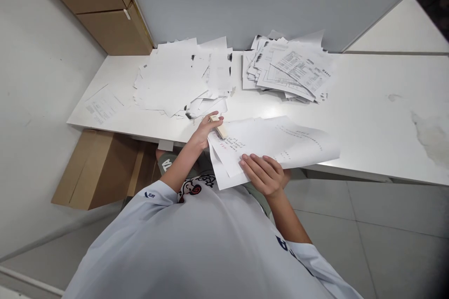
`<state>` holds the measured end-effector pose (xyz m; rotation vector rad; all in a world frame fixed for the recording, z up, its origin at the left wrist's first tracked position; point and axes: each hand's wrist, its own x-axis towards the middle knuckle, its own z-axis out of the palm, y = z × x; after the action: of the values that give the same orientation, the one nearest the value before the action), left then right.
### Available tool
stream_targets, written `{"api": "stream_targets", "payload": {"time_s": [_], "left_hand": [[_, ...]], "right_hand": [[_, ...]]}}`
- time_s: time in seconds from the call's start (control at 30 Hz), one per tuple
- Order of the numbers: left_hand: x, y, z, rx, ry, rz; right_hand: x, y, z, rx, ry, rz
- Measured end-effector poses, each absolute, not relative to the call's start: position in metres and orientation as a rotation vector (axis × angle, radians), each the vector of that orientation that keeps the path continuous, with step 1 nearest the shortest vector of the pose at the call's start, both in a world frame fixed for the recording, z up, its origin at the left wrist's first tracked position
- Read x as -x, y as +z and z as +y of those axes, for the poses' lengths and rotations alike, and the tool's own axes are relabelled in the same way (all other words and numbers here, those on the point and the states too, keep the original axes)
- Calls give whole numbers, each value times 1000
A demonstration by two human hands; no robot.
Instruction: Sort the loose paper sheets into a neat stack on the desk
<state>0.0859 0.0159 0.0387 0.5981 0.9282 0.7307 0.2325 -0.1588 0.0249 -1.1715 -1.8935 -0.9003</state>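
My left hand (205, 131) grips a small pale wooden block (219, 126) at the near edge of the white table (115, 119); it may be a hand stamp, but I cannot tell. The block's end sits just above a sheaf of printed papers (270, 145), which curl slightly at the far right. My right hand (261, 174) lies flat on that sheaf, fingers together, pressing it near the table's front edge. Red and dark markings show on the top sheet beside the block.
Two loose piles of papers lie on the table: a blank-looking heap (182, 77) and a printed one (287, 67). A single sheet (103, 105) lies at the left. A grey partition (266, 0) stands behind, and cardboard boxes (100, 170) sit below left.
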Motion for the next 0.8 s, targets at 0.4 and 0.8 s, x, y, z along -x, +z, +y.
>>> {"api": "stream_targets", "payload": {"time_s": [0.4, 0.8], "left_hand": [[-82, 35, 17, -798, 784, 854], [-72, 45, 34, -460, 886, 792]], "right_hand": [[-228, 22, -155, 1148, -818, -1901], [-251, 27, -165, 1256, -827, -1880]]}}
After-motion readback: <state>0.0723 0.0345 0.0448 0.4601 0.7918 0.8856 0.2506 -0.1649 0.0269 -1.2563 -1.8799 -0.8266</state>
